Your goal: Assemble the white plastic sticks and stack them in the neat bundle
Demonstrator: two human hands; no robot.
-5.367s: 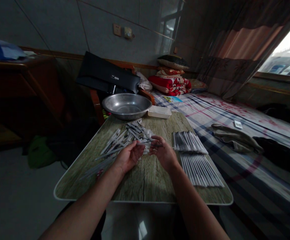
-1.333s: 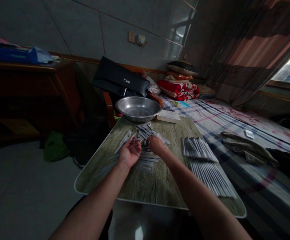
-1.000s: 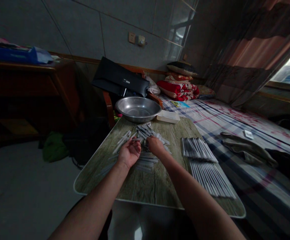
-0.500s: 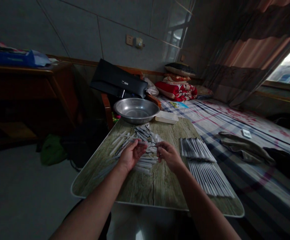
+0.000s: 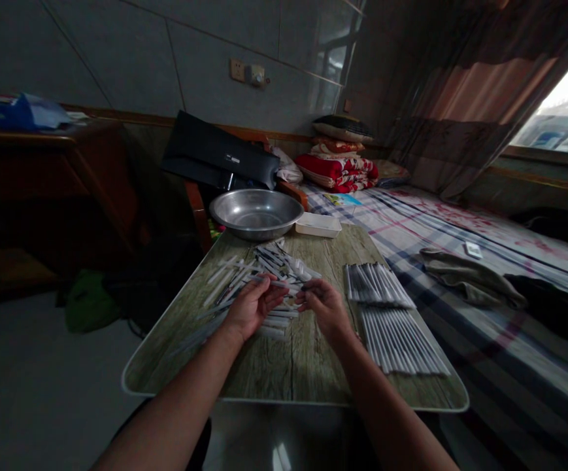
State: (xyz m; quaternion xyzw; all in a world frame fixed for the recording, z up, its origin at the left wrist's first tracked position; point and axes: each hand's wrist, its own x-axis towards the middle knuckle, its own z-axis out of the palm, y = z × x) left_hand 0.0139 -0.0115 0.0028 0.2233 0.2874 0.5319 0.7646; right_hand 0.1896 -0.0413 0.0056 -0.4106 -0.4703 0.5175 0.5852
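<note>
My left hand (image 5: 250,310) is closed on a slim whitish pen barrel (image 5: 278,284), which lies across the fingers and points to the right. Just beyond its right end, my right hand (image 5: 327,309) has its thumb and fingers pinched together. Whatever sits in that pinch is too small and dark to name. Beneath and beyond both hands lies a loose pile of white and dark pen parts (image 5: 222,281). On the right side of the table, pens lie side by side in two groups, a far row (image 5: 378,285) with dark ends and a near row (image 5: 401,341).
The wood-patterned table (image 5: 308,373) carries a steel basin (image 5: 257,216) and a white tray (image 5: 319,226) at its far edge. A chair with a black case (image 5: 219,154) stands behind. To the right is a bed (image 5: 460,229); a wooden desk (image 5: 29,157) is at left.
The whole view has shifted slightly, so things appear further left. My right hand has come a little closer to my left hand and the barrel.
</note>
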